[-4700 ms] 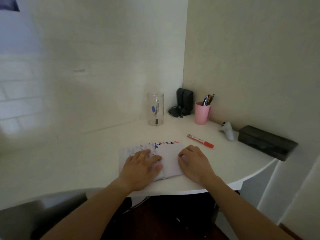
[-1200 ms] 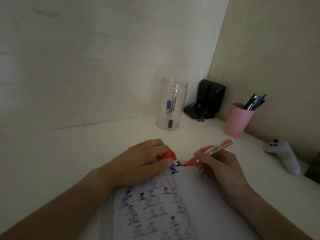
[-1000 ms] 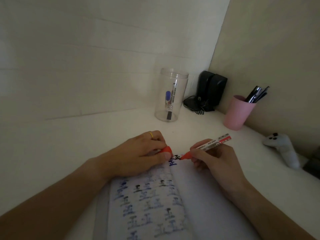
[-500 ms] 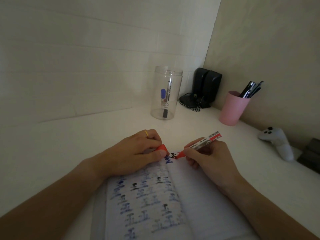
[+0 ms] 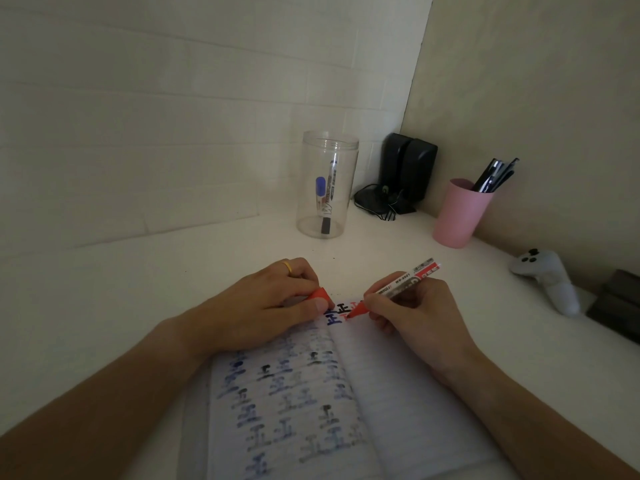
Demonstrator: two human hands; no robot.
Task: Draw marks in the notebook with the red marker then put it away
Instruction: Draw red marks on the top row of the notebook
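An open notebook (image 5: 391, 400) lies on the white desk in front of me, its left page filled with blue and black marks. My right hand (image 5: 412, 313) grips the uncapped red marker (image 5: 401, 284), whose red tip touches the top of the right page beside fresh red strokes. My left hand (image 5: 270, 303) rests on the top of the left page and pinches the marker's red cap (image 5: 320, 295) between thumb and fingers.
A clear plastic jar (image 5: 327, 184) with a blue marker stands at the back of the desk (image 5: 138, 289). Black speakers (image 5: 407, 169) fill the corner. A pink cup (image 5: 460, 213) of pens, a white game controller (image 5: 550, 280) and a dark box (image 5: 620, 306) line the right wall.
Since 4.7 s ago my right hand picked up the red marker and my left hand took its cap. Over the last second the tip has shifted slightly on the page, adding red strokes.
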